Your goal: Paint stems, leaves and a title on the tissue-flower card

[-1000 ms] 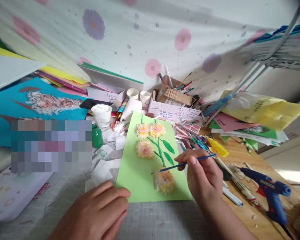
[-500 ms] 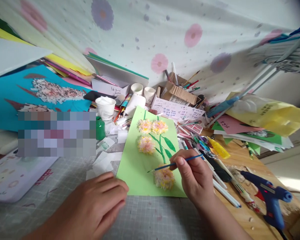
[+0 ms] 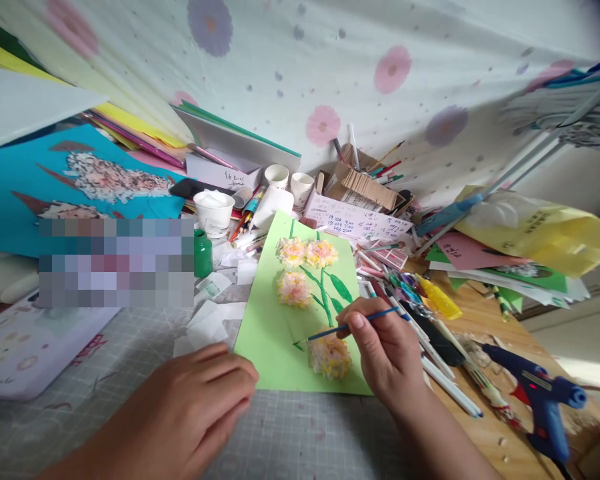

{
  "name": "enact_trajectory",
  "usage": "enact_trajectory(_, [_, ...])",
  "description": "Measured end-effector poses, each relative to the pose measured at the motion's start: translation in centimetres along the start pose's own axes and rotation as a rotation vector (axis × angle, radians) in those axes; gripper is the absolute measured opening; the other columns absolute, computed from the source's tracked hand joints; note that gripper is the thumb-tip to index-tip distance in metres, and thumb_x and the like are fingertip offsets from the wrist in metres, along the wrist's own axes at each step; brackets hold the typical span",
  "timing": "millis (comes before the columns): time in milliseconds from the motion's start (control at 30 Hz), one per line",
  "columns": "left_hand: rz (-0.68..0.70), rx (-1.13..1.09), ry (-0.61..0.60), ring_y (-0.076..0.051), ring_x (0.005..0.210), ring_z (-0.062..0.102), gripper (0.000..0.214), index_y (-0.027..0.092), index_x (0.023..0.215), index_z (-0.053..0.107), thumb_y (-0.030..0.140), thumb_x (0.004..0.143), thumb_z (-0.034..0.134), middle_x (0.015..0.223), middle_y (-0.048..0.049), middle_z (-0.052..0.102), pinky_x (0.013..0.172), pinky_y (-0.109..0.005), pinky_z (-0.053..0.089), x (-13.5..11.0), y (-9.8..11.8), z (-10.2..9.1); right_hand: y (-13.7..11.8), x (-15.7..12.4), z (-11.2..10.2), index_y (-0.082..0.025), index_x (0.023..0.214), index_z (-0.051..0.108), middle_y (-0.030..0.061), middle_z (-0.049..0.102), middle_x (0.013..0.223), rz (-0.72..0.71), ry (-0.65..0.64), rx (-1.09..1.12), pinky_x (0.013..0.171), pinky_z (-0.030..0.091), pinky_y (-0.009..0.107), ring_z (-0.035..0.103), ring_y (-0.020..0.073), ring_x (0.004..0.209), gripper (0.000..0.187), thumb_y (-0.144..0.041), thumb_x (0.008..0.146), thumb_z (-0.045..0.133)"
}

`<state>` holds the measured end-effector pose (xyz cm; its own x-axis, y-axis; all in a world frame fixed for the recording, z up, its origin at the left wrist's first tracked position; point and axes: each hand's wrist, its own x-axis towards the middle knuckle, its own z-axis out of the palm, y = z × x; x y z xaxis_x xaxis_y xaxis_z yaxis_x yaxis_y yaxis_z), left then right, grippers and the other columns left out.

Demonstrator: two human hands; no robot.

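A light green sheet of paper (image 3: 270, 360) lies on the grey gridded mat, with pink and yellow raised flowers (image 3: 294, 289) on it and painted green stems and leaves (image 3: 339, 287). My right hand (image 3: 383, 347) is closed around a thin blue paintbrush (image 3: 353, 323). The brush tip touches or nearly touches the sheet left of the lowest flower, by a small green stroke (image 3: 297, 345). My left hand (image 3: 207, 393) lies palm down at the lower left edge of the sheet, fingers extended close together and slightly bent.
A green paint bottle (image 3: 203, 253) and a paper cup with white contents (image 3: 213, 212) stand to the left. Scraps of white paper (image 3: 215, 320) lie beside the sheet. Pens and scissors crowd the right, with a blue glue gun (image 3: 540, 387) beyond them. A cardboard box (image 3: 365, 187) stands behind.
A short green stroke now shows at the brush tip. The brush and right hand have shifted only slightly; my left hand stays in place. The whole view has moved a little.
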<state>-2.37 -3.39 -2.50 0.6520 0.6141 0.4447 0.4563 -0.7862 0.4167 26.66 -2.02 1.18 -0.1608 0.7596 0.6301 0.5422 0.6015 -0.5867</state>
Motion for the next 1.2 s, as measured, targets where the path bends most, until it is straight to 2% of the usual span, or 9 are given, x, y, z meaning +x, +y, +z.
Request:
enact_trajectory(200, [0.006, -0.003, -0.020, -0.018, 0.085, 0.075, 0.025, 0.031, 0.107, 0.073, 0.013, 0.104, 0.055, 0.094, 0.0040, 0.079, 0.077, -0.024, 0.057, -0.3, -0.2, -0.1, 0.2, 0.2, -0.3, -0.024, 0.088, 0.063, -0.0004, 0.067, 0.069, -0.024, 0.017, -0.088, 0.054, 0.052, 0.025, 0.069, 0.0162, 0.059, 0.035, -0.041, 0.116, 0.052])
enact_trajectory(400, [-0.006, -0.019, -0.016, -0.018, 0.086, 0.075, 0.025, 0.032, 0.108, 0.074, 0.014, 0.103, 0.057, 0.094, 0.0041, 0.079, 0.076, -0.024, 0.058, -0.2, -0.2, 0.0, 0.2, 0.0, -0.3, -0.025, 0.090, 0.063, -0.0004, 0.068, 0.071, 0.019, 0.054, 0.001, 0.055, 0.052, 0.027, 0.067, 0.0160, 0.058, 0.030, -0.038, 0.116, 0.055])
enact_trajectory(633, [-0.016, -0.023, -0.027, -0.018, 0.085, 0.075, 0.024, 0.031, 0.106, 0.073, 0.014, 0.103, 0.056, 0.096, 0.0038, 0.080, 0.076, -0.025, 0.057, -0.4, -0.2, 0.1, -0.6, 0.1, 0.0, -0.025, 0.090, 0.059, -0.0008, 0.065, 0.074, -0.040, -0.043, 0.017, 0.059, 0.054, 0.027, 0.067, 0.0154, 0.062, 0.029, -0.036, 0.117, 0.051])
enact_trajectory(833, [-0.025, -0.020, -0.049, -0.018, 0.088, 0.076, 0.025, 0.031, 0.108, 0.074, 0.013, 0.104, 0.057, 0.098, 0.0035, 0.080, 0.079, -0.024, 0.058, -0.5, -0.2, 0.0, -1.1, 0.2, -0.5, -0.025, 0.088, 0.059, -0.0014, 0.063, 0.073, -0.047, -0.071, 0.052, 0.058, 0.052, 0.027, 0.063, 0.0146, 0.061, 0.031, -0.034, 0.117, 0.051])
enact_trajectory(1000, [-0.030, -0.027, -0.048, -0.018, 0.088, 0.076, 0.025, 0.031, 0.108, 0.074, 0.014, 0.103, 0.056, 0.098, 0.0033, 0.081, 0.078, -0.024, 0.059, -0.4, -0.3, 0.0, -1.3, 0.2, -0.8, -0.025, 0.083, 0.057, -0.0029, 0.059, 0.068, -0.057, -0.080, 0.052, 0.064, 0.058, 0.030, 0.064, 0.0156, 0.063, 0.036, -0.036, 0.117, 0.051])
enact_trajectory(1200, [-0.026, -0.044, -0.038, -0.018, 0.086, 0.076, 0.026, 0.031, 0.108, 0.074, 0.013, 0.103, 0.056, 0.098, 0.0033, 0.081, 0.079, -0.023, 0.059, -0.2, -0.3, 0.0, -1.0, 0.0, -0.8, -0.025, 0.086, 0.061, -0.0022, 0.062, 0.069, -0.047, 0.008, 0.077, 0.065, 0.059, 0.032, 0.065, 0.0166, 0.061, 0.033, -0.036, 0.115, 0.054])
